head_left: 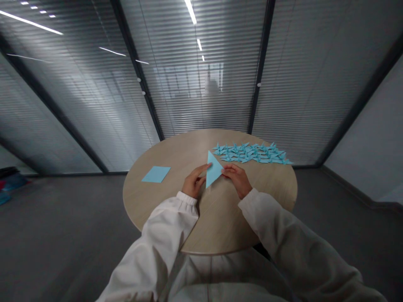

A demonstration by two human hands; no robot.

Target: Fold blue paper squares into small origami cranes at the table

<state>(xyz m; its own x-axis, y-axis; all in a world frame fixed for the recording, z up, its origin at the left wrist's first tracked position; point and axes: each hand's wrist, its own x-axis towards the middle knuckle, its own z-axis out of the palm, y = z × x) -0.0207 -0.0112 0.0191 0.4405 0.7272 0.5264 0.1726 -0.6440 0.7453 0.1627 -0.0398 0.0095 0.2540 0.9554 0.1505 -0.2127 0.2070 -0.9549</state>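
Between my hands is a light blue sheet of origami paper (213,171), folded into a triangle and held up over the table. My left hand (194,182) grips its long left edge, with a finger over the front face. At the right corner, my right hand (235,177) pinches the paper between thumb and fingers. Left of my hands lies a flat blue paper stack or sheet (156,174); its thickness is hard to make out. Rows of several folded blue paper cranes (252,153) sit close together beyond my right hand.
Everything stands on a round wooden table (217,235), whose front edge is close to my body. Behind it rise glass partitions with blinds (204,109). Some dark, red and blue items (12,180) are on the floor at far left.
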